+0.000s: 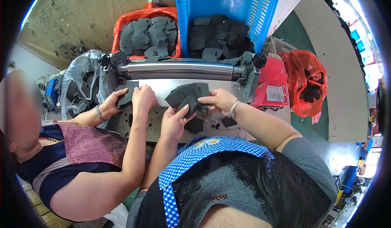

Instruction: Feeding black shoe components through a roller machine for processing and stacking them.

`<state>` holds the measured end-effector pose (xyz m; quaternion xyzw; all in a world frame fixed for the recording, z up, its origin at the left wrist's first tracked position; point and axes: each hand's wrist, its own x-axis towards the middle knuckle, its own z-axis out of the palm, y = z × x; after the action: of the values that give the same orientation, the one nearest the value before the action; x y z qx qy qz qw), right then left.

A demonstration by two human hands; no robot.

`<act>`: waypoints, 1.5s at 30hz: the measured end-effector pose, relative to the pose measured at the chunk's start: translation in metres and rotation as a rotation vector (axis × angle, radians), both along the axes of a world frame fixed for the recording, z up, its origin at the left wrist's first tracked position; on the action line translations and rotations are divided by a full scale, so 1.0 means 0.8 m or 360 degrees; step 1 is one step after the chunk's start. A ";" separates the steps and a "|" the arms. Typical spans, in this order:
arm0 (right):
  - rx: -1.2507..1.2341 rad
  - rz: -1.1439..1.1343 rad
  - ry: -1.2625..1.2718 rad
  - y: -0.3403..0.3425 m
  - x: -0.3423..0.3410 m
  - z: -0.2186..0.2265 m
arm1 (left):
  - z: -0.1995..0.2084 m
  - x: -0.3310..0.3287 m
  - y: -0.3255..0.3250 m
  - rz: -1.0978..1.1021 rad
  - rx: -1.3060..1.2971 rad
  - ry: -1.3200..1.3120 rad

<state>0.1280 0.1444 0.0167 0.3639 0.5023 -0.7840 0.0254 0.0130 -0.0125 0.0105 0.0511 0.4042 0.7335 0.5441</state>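
A fanned stack of dark grey, flat cut pieces (185, 94) is held before the metal plate of a roller machine (179, 70). From below, my left hand (173, 123) grips the stack, its thumb pressed on the front piece. At the right edge of the stack, my right hand (220, 101) pinches some pieces between thumb and fingers. What the pieces are made of I cannot tell. To my left, a co-worker's hands (143, 99) hold another small stack of dark pieces (128, 94) by the machine's left end.
Behind the rollers stand a blue plastic crate (262, 16) and a red bag (116, 36), both full of dark pieces. A clear bag (69, 89) is at the left, another red bag (311, 65) at the right. Scraps and rubber bands lie below the plate.
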 end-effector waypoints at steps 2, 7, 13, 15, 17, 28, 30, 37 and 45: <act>-0.0201 -0.0297 -0.0201 0.007 0.002 0.007 | -0.001 -0.001 0.002 0.0045 -0.0018 -0.0016; -0.0144 -0.0793 0.0104 0.023 -0.003 -0.003 | -0.002 -0.003 0.002 0.0111 -0.0076 -0.0010; -0.0071 -0.0080 0.0008 -0.002 0.002 -0.004 | -0.002 -0.001 0.002 0.0050 -0.0038 -0.0034; -0.0278 -0.0204 -0.0073 0.005 0.004 -0.007 | 0.000 -0.001 0.003 0.0028 -0.0041 -0.0028; -0.0359 -0.0353 -0.0098 0.014 0.004 -0.014 | -0.002 -0.002 0.003 0.0054 -0.0071 -0.0001; -0.0122 0.0025 0.0069 -0.003 -0.002 0.000 | -0.008 -0.003 -0.001 0.0003 -0.0065 -0.0032; -0.0252 -0.0264 -0.0143 0.001 0.000 0.003 | -0.006 -0.002 -0.001 0.0045 -0.0064 -0.0021; -0.0122 -0.0388 0.0049 0.002 -0.003 -0.001 | -0.007 -0.002 -0.001 0.0077 -0.0138 0.0021; -0.0221 -0.0439 -0.0220 0.022 0.001 -0.008 | -0.004 -0.001 0.002 0.0108 -0.0159 0.0007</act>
<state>0.1289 0.1617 0.0100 0.4798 0.3892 -0.7860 -0.0229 0.0123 -0.0110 0.0076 0.0118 0.4430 0.7303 0.5199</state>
